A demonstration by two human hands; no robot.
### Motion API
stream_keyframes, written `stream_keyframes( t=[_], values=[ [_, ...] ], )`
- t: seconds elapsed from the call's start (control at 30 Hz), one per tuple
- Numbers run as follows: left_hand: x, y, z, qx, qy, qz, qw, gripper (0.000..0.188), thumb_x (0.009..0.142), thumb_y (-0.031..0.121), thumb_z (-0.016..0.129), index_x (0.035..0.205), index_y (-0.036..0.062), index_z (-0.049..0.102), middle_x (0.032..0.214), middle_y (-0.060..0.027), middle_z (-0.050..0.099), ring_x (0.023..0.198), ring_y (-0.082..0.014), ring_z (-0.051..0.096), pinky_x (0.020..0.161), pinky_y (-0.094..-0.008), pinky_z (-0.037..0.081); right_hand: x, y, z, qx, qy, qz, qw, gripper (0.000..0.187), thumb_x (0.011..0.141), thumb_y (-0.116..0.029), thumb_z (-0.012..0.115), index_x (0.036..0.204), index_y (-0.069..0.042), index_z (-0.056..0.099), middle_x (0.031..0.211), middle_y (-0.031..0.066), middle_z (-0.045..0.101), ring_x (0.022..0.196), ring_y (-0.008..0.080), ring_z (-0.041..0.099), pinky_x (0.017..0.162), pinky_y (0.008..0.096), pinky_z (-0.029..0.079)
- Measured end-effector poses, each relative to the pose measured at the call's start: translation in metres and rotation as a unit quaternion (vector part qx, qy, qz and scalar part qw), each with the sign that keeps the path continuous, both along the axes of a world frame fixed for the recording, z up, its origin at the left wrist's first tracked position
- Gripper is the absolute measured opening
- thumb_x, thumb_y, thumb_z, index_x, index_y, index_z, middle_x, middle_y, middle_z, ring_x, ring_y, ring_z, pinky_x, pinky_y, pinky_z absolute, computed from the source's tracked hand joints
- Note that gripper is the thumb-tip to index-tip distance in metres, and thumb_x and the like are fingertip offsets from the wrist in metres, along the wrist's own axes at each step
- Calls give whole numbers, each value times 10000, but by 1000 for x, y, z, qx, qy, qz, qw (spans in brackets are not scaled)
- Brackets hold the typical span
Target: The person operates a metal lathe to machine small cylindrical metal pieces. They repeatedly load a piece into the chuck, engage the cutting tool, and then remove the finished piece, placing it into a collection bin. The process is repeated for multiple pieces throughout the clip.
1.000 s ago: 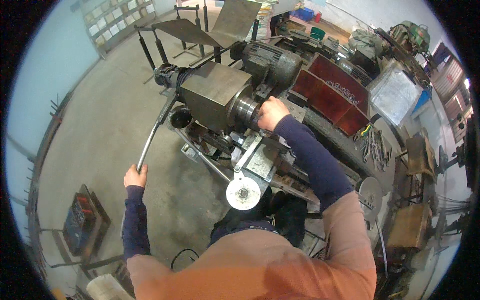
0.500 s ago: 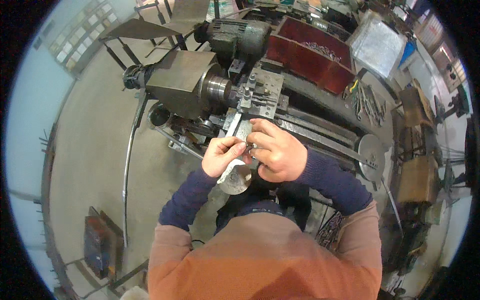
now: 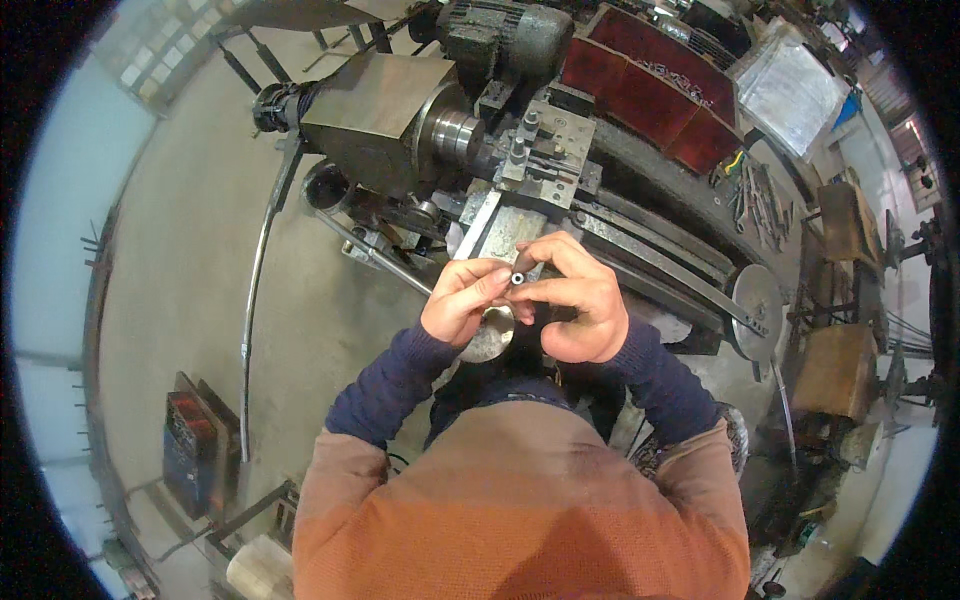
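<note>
A small round metal part with a hole through its middle (image 3: 518,279) is pinched between my two hands, its ringed end facing up. The thumb and fingers of my left hand (image 3: 468,300) close on it from the left. From the right, the fingertips of my right hand (image 3: 578,300) press on it, with the index finger bent over the top. Both hands are above the front of a small lathe, just behind a round metal disc (image 3: 489,338). Beyond them are the lathe's tool slide (image 3: 552,150) and its spindle nose (image 3: 455,137).
A dark red bin (image 3: 650,95) with small metal parts stands behind the lathe. Wrenches (image 3: 757,200) lie to its right. A long lever (image 3: 258,290) hangs down at the left, and a round plate (image 3: 757,312) sits at the bed's right end. An electric motor (image 3: 505,40) is at the back.
The view has shifted, so the lathe appears higher and further right. My right fingers have opened out somewhat, and the part's holed end now shows between my fingertips.
</note>
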State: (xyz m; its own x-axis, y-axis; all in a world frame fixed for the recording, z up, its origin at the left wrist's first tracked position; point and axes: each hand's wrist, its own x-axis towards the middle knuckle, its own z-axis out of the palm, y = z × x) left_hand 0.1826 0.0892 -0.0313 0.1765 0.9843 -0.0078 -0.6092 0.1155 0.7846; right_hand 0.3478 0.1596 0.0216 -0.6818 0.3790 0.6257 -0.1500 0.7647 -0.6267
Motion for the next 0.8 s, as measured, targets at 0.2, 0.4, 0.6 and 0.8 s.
stream_keyframes(
  t=[0.2, 0.4, 0.6, 0.8],
  values=[
    [4, 3, -3, -4, -35, -27, 999, 315, 896, 232, 499, 979, -65, 566, 838, -163, 627, 738, -239, 628, 701, -334, 506, 3, -1, -11, -86, 8, 9, 996, 391, 492, 27, 536, 866, -16, 642, 934, 145, 538, 793, 274, 551, 681, 321, 462],
    [3, 3, -1, -9, -11, -25, 1000, 360, 890, 263, 479, 959, -83, 549, 816, -178, 622, 748, -254, 629, 698, -346, 503, 5, 0, -16, -122, 1, 10, 992, 388, 500, 2, 532, 871, -11, 648, 990, 156, 545, 840, 285, 560, 726, 328, 465],
    [4, 3, 4, -3, 13, 5, 1000, 256, 881, 191, 525, 895, -56, 591, 764, -146, 629, 703, -207, 621, 672, -304, 495, 2, 1, -26, -9, 2, -48, 999, 409, 464, -32, 529, 855, -16, 647, 995, 141, 572, 925, 326, 537, 806, 380, 442],
    [8, 2, 6, -33, 1, 1, 999, 276, 885, 215, 525, 868, -50, 599, 738, -127, 624, 679, -193, 614, 664, -287, 489, 1, -2, -28, 54, 19, -82, 995, 313, 497, 29, 569, 804, -4, 622, 944, 136, 584, 903, 334, 552, 757, 370, 467]
  ],
)
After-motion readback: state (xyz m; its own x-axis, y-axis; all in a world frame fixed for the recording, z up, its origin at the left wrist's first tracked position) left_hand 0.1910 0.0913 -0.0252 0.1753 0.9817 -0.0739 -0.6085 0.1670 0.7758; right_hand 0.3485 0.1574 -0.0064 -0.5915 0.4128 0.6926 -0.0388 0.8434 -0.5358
